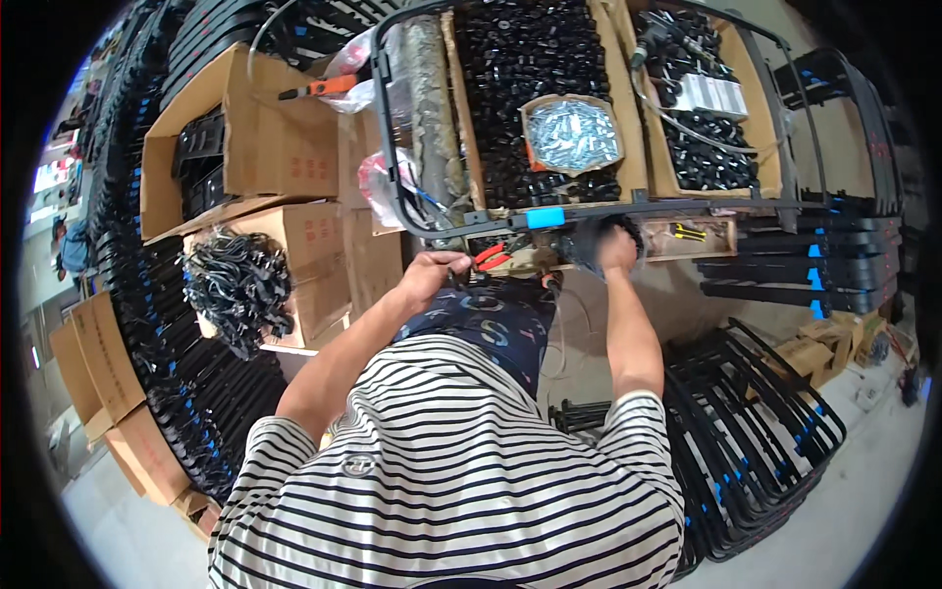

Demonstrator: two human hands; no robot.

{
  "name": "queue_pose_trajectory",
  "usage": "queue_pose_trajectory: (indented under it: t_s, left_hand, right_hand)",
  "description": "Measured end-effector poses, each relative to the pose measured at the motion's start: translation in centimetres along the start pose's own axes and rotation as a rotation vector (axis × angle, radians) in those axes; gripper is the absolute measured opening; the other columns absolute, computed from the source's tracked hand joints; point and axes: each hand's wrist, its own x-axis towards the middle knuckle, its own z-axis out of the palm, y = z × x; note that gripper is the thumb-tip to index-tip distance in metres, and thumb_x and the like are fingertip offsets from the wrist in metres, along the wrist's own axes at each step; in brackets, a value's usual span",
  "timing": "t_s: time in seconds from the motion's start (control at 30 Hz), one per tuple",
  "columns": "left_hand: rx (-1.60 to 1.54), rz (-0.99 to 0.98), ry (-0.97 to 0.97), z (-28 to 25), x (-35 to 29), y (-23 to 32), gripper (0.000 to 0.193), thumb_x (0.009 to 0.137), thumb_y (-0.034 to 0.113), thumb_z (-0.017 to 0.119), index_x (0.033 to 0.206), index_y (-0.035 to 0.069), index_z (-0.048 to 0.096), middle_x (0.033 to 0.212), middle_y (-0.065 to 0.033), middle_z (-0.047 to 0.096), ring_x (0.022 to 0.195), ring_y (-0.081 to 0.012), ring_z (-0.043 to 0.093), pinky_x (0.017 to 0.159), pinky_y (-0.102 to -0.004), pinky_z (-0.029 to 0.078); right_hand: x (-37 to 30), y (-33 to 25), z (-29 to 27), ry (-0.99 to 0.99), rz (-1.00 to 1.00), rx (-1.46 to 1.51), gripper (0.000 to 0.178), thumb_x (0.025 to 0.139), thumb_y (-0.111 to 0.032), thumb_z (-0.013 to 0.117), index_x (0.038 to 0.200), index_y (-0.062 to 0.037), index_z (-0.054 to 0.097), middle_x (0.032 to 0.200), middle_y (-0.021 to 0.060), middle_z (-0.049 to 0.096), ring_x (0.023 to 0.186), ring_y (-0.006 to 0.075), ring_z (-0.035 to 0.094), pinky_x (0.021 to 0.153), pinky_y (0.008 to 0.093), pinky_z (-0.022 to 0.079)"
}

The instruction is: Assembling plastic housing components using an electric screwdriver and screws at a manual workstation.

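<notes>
My left hand (432,276) is closed, its fingertips pinched together just below the near left corner of a black tubular frame (392,182). Whatever sits in the pinch is small and dark, and I cannot make out its kind. Red-handled pliers (494,257) lie just right of that hand. My right hand (618,249) reaches into a dark heap of small parts (586,242) below the frame's near bar; blur and the heap hide its fingers. A blue band (546,217) is wrapped on that bar between my hands.
Boxes of black fittings (491,59) lie under the frame, with a tray of silvery screws (574,134) on them. An orange-bodied tool (319,89) lies at the upper left. A carton of black cords (240,285) stands left. Stacked black frames (756,432) fill the lower right.
</notes>
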Motion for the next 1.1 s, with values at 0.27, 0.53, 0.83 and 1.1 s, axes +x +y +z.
queue_pose_trajectory:
  t_s: [0.27,0.53,0.83,1.1]
  left_hand:
    - [-0.027,0.032,-0.034,-0.3,0.3,-0.2,0.011,0.09,0.008,0.064,0.096,-0.001,0.069,0.085,-0.0037,0.068,0.078,-0.0119,0.061,0.074,-0.0263,0.051]
    - [-0.066,0.031,-0.092,-0.7,0.4,0.8,0.015,0.088,0.006,0.067,0.102,0.0,0.065,0.087,-0.0048,0.068,0.077,-0.0125,0.063,0.071,-0.0257,0.052]
    - [-0.043,0.05,-0.088,-1.3,0.4,0.2,0.019,0.088,0.008,0.068,0.104,-0.001,0.064,0.089,-0.0056,0.068,0.078,-0.0139,0.064,0.073,-0.026,0.052]
    - [-0.027,0.02,-0.131,-1.0,-0.1,1.0,0.019,0.087,0.011,0.07,0.103,0.001,0.066,0.087,-0.0036,0.069,0.077,-0.0115,0.065,0.066,-0.0239,0.05]
  right_hand:
    - [-1.1,0.7,-0.8,0.365,0.146,0.277,0.023,0.08,-0.023,0.065,0.096,-0.0095,0.072,0.091,0.0177,0.069,0.089,0.0355,0.066,0.077,0.0444,0.051]
    - [-2.5,2.4,-0.2,0.363,0.33,0.417,0.025,0.081,-0.03,0.066,0.088,-0.0071,0.073,0.078,0.0187,0.068,0.08,0.0335,0.065,0.073,0.0411,0.05]
    - [-4.0,-0.6,-2.9,0.311,0.486,0.938,0.02,0.081,-0.018,0.069,0.088,0.0003,0.071,0.075,0.01,0.069,0.073,0.0194,0.065,0.067,0.0328,0.049]
    - [-16.6,-15.5,-2.6,-0.353,0.015,1.427,0.016,0.081,0.001,0.071,0.096,0.0032,0.067,0.087,0.0063,0.068,0.078,0.0129,0.063,0.069,0.024,0.051]
